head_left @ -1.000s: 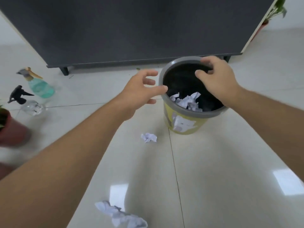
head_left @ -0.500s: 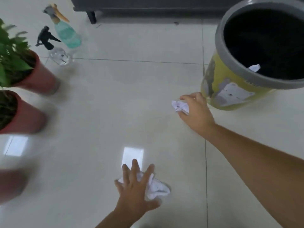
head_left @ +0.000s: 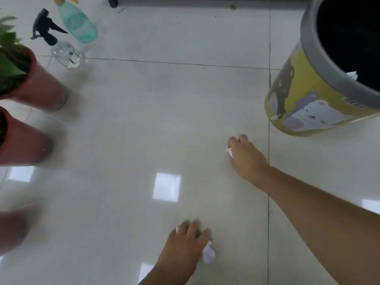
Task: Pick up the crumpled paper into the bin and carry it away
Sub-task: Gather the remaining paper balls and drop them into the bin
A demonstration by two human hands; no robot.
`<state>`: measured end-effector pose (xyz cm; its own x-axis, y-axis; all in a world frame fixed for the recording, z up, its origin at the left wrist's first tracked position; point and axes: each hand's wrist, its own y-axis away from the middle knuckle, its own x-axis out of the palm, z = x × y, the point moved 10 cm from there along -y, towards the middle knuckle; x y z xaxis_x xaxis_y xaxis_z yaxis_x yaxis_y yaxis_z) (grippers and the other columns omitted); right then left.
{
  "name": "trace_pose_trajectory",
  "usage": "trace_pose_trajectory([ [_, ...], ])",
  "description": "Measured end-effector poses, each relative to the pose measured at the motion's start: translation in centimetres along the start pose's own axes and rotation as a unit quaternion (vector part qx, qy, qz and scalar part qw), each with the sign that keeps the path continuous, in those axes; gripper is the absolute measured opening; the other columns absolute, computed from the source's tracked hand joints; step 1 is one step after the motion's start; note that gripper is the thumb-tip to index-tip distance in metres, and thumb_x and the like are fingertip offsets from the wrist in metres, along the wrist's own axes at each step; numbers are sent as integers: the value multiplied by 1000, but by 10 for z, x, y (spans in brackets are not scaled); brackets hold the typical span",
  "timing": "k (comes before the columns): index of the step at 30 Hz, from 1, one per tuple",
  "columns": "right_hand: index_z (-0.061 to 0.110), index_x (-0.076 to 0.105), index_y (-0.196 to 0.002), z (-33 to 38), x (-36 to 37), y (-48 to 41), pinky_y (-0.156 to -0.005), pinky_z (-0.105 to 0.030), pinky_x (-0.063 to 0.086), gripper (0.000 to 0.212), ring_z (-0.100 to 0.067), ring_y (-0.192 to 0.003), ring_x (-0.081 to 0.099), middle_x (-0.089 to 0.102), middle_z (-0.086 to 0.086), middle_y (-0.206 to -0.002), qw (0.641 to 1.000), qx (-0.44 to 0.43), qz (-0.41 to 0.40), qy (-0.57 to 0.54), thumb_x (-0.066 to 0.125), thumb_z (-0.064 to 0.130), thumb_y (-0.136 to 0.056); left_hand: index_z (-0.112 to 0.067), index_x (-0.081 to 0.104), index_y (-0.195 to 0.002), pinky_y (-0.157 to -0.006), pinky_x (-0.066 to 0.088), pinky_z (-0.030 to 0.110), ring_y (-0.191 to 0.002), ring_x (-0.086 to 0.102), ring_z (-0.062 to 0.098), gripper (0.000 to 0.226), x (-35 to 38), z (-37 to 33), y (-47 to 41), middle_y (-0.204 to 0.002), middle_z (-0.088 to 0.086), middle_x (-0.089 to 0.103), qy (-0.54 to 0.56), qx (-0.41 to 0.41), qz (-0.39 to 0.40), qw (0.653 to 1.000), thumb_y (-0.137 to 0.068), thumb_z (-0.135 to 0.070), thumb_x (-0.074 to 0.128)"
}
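A yellow bin point(head_left: 292, 99) with a grey rim and a bear picture stands on the floor at the upper right; a scrap of white paper point(head_left: 352, 75) shows inside it. My right hand point(head_left: 245, 157) is low over the floor just left of the bin, closed around a small crumpled paper point(head_left: 229, 151) that peeks out by the thumb. Near the bottom edge my left hand point(head_left: 186, 241) is closed on a larger crumpled paper point(head_left: 208, 253), most of it hidden under the palm.
Two red plant pots point(head_left: 39, 89) point(head_left: 22, 145) stand at the left, a third red blur point(head_left: 10, 231) below them. A clear spray bottle point(head_left: 61, 50) and a teal one point(head_left: 79, 25) lie at the upper left. The floor is glossy pale tile.
Both hands left the bin rim and dropped to the floor. Since half a second ago each hand has closed tighter around its paper, and the view has moved closer to the floor.
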<state>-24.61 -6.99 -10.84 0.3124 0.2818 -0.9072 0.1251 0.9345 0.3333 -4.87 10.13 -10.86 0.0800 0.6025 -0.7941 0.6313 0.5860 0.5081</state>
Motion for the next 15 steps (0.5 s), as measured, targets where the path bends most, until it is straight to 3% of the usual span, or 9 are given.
trace_pose_trajectory([
  [3,8,52,-99,-13,3,12,-64,-33,42,7,-33,-80,57,49,-14,-103,991,37,29,-122,52,11,-92,-24,60,-124,-77,45,22,-104,62,21,34,-18,32,-11,-113,1,58,212,-124,-47,968,-91,-24,53],
  [6,13,49,-86,-16,-22,19,-63,-28,38,9,-30,-76,55,58,-17,-100,968,73,7,-239,52,6,-83,-12,63,-114,-82,43,26,-104,61,22,21,-63,64,-24,-111,1,66,316,-201,-144,916,-93,-16,58],
  [8,15,48,-83,-5,-52,23,-56,-27,35,13,-25,-70,51,59,-14,-93,958,66,-21,-277,55,4,-79,-12,62,-96,-77,48,20,-92,63,19,6,-105,70,-37,-95,-5,70,333,-195,-183,904,-91,-11,61],
  [10,16,48,-83,12,-87,29,-50,-20,33,15,-19,-66,46,56,-10,-91,949,44,-45,-308,54,3,-79,-12,56,-86,-64,45,16,-78,60,24,7,-156,69,-49,-77,-10,65,341,-180,-219,896,-90,-10,61],
  [12,16,49,-84,26,-128,36,-47,-16,31,15,-15,-64,45,54,-9,-93,941,21,-75,-330,53,3,-79,-11,55,-90,-63,43,29,-78,59,29,7,-211,61,-60,-83,4,68,353,-162,-254,886,-91,-15,60],
  [15,19,50,-88,39,-202,46,-52,-24,34,13,-17,-72,51,56,-7,-102,928,-2,-125,-351,53,8,-81,-17,55,-89,-57,39,29,-73,54,19,5,-296,43,-74,-90,1,66,382,-123,-308,863,-88,-22,58],
])
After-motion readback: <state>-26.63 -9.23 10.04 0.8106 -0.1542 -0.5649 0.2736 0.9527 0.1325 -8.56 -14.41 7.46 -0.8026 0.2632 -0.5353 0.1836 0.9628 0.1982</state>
